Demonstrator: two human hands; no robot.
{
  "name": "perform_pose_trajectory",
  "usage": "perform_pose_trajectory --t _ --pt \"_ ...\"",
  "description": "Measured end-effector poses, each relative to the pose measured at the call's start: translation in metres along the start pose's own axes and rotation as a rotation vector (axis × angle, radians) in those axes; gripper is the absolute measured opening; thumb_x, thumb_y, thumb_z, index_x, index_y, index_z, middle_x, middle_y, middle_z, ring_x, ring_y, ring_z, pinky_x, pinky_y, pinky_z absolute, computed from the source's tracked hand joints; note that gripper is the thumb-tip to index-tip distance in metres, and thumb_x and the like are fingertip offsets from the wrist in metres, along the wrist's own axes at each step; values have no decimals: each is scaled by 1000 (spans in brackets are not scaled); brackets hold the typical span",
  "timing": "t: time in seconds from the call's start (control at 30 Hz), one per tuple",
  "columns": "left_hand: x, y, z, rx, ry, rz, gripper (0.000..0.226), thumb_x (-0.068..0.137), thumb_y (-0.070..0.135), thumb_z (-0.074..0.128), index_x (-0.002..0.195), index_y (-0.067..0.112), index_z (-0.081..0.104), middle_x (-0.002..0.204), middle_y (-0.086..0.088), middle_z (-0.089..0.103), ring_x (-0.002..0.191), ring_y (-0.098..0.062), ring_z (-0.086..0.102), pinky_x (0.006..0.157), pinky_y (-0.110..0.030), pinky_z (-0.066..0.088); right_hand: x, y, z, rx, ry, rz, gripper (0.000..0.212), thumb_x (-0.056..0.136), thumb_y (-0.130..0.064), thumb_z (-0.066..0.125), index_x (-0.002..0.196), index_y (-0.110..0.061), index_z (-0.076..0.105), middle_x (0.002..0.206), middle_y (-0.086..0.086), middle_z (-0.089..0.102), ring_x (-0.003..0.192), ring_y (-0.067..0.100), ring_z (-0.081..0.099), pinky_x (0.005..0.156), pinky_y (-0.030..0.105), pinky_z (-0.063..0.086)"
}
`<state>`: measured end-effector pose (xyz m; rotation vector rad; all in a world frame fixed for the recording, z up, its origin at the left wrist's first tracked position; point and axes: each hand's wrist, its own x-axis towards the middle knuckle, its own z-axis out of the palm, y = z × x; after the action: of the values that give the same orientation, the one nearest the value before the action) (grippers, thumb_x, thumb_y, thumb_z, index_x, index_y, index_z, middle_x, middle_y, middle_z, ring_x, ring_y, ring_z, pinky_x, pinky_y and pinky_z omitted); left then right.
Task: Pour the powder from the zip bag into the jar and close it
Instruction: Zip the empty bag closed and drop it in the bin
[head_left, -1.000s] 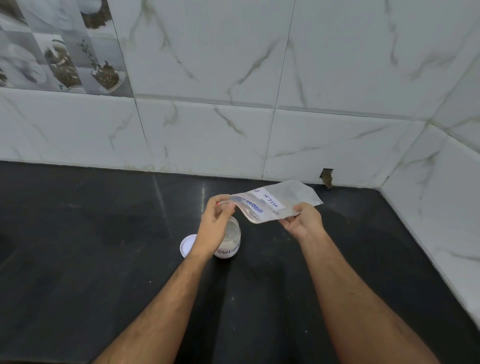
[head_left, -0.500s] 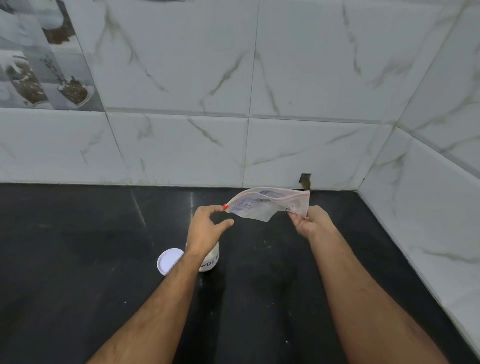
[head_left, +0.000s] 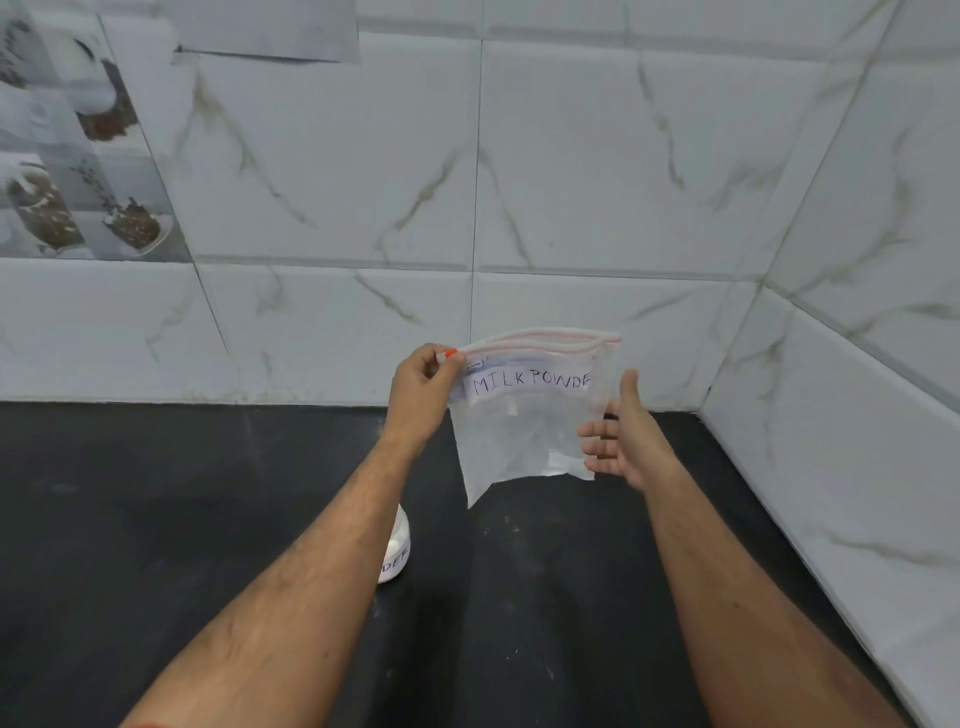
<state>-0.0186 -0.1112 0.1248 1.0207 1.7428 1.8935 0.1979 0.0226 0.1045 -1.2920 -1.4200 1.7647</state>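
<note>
A clear zip bag (head_left: 524, 431) labelled "MILK POWDER" hangs upright in the air above the black counter, red zip strip on top, looking nearly empty. My left hand (head_left: 423, 392) pinches its top left corner at the red slider. My right hand (head_left: 626, 436) is beside the bag's right edge, fingers straight and spread, touching or just behind the plastic. The jar (head_left: 396, 553) with white powder and a partly visible label stands on the counter below, mostly hidden by my left forearm. The lid is not in sight.
The black counter (head_left: 156, 519) runs left and forward. White marble-look tiled walls (head_left: 571, 182) close the back and the right side, forming a corner at the right.
The bag went from tipped sideways, gripped by my right hand, to hanging upright from my left hand's pinch. My right hand let go and spread open. The view shifted up; the lid left sight.
</note>
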Motion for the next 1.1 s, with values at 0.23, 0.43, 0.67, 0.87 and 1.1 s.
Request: perform_pose_trajectory --t 0.23,0.43,0.67,0.87,1.1 --pt "22 18 -4 13 3 12 17 95 23 59 79 16 60 73 7 60 76 -14 56 74 -32 45 12 -2 -18 -191 -110 -281 23 95 -31 69 80 -16 62 60 -6 41 46 9 32 46 26 35" --pt "29 20 -11 -3 50 -28 35 96 20 58 65 18 41 71 -1 48 73 -17 49 66 -30 39 27 -18 -16 -289 -120 -374 25 94 -19 70 72 -15 60 69 -5 65 69 11 59 68 30 51" --pt "25 8 -15 -61 75 -81 31 99 29 58 90 0 62 76 -7 63 64 -15 61 57 -25 47 29 -23 -8 -29 -138 -369 19 103 -19 57 87 -10 62 83 4 72 78 21 66 79 42 55" --pt "-1 -17 -7 -357 -112 -385 56 104 51 37 124 7 66 100 -11 75 89 -23 71 86 -44 57 27 -25 -2 29 -1 -435 19 94 -36 60 79 -28 65 98 16 72 91 31 67 93 57 54" --pt "-23 -34 17 -321 -10 -416 11 99 12 60 88 8 63 89 -16 72 72 -26 68 79 -43 57 25 -18 -5 -15 53 -471 15 103 -22 57 90 -17 62 92 2 67 81 16 60 78 35 51"
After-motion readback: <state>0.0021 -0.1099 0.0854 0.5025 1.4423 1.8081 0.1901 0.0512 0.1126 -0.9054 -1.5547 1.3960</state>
